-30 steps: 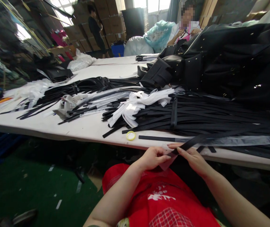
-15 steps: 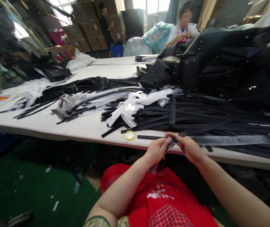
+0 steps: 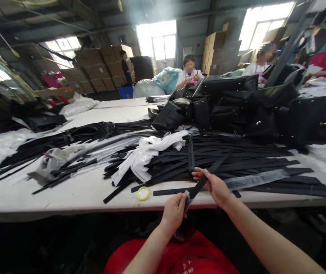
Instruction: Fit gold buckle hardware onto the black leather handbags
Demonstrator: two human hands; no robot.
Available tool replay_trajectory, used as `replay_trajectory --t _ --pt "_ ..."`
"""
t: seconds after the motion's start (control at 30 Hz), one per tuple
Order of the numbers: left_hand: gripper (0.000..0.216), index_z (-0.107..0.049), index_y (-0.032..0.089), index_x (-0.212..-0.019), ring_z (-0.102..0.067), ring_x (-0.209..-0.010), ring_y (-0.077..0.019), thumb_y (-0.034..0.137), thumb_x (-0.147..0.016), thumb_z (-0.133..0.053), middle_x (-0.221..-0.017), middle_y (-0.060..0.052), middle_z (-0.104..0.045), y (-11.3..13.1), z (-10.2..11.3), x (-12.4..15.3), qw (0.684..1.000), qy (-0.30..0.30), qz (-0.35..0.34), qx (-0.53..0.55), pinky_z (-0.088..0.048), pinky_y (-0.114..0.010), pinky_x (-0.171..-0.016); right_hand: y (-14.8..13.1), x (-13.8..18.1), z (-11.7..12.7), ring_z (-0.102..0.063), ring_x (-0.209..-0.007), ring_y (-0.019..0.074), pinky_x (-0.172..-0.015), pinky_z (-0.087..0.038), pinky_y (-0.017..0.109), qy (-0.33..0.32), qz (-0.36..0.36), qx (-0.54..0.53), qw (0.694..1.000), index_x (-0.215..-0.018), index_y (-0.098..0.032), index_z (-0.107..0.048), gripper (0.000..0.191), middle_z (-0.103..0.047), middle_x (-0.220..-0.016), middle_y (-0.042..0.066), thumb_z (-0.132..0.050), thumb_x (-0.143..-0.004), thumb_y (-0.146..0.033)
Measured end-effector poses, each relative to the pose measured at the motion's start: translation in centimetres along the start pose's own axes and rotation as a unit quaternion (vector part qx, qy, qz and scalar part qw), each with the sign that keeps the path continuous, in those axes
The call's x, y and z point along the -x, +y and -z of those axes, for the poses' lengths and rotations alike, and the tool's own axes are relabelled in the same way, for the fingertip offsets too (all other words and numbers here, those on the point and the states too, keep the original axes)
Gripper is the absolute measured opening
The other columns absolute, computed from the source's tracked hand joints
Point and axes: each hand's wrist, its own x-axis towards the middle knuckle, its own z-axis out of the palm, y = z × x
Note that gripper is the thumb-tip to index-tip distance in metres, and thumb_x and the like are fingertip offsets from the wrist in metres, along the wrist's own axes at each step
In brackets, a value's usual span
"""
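Observation:
My left hand (image 3: pixel 173 212) pinches one end of a black strap (image 3: pixel 198 188), together with a crumpled bit of clear plastic film (image 3: pixel 188 197). My right hand (image 3: pixel 218 190) grips the same strap a little farther along, fingers curled round it. From there the strap slants up and away over a wide pile of black straps (image 3: pixel 245 155). Beside my right wrist lies a long clear plastic sleeve (image 3: pixel 258 179). A roll of yellow-rimmed tape (image 3: pixel 143 193) rests near the table edge, left of my hands.
White strips (image 3: pixel 148 152) lie across the straps. Black leather-like bags (image 3: pixel 231 102) with metal studs are heaped behind. A grey cloth bundle (image 3: pixel 47 165) and more plastic are on the left of the white table (image 3: pixel 74 198). Several people work farther back, near stacked cartons (image 3: pixel 94 72).
The view has tilted up and swung right. My hands have moved apart, so a stretch of black strap now shows between them. The plastic film stays in my left hand.

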Motion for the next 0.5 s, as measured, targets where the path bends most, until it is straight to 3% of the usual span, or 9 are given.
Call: replay_trajectory --t 0.13,0.3,0.5 --pt "0.046 -0.052 0.020 -0.071 -0.047 -0.045 -0.0108 0.055 -0.094 -0.034 -0.050 0.005 -0.045 0.7 0.0 -0.3 1.000 0.014 -0.022 0.000 -0.036 -0.021 -0.048 0.9 0.9 -0.6 -0.061 -0.107 0.0292 -0.100 -0.041 0.050 -0.090 -0.062 0.024 0.994 -0.112 -0.023 -0.070 0.048 -0.072 -0.107 0.009 -0.067 -0.078 -0.056" --pt "0.045 -0.050 0.019 -0.068 -0.048 -0.043 -0.0098 0.054 -0.093 -0.035 -0.053 0.004 -0.050 1.4 0.0 -0.4 0.999 -0.025 0.000 -0.021 -0.037 -0.021 -0.048 -0.2 -0.2 1.1 -0.061 -0.108 0.0267 -0.105 -0.037 0.047 0.017 0.051 -0.024 0.998 -0.109 -0.023 -0.071 0.049 -0.072 -0.106 0.009 -0.063 -0.079 -0.060" --pt "0.047 -0.053 0.018 -0.069 -0.049 -0.048 -0.0111 0.055 -0.094 -0.035 -0.054 0.002 -0.051 2.1 -0.2 -1.0 0.999 -0.007 -0.040 -0.002 -0.037 -0.022 -0.049 0.2 1.3 0.4 -0.052 -0.122 0.0305 -0.109 -0.032 0.049 -0.086 0.024 0.130 0.988 -0.114 -0.024 -0.071 0.051 -0.068 -0.117 0.009 -0.067 -0.078 -0.060"
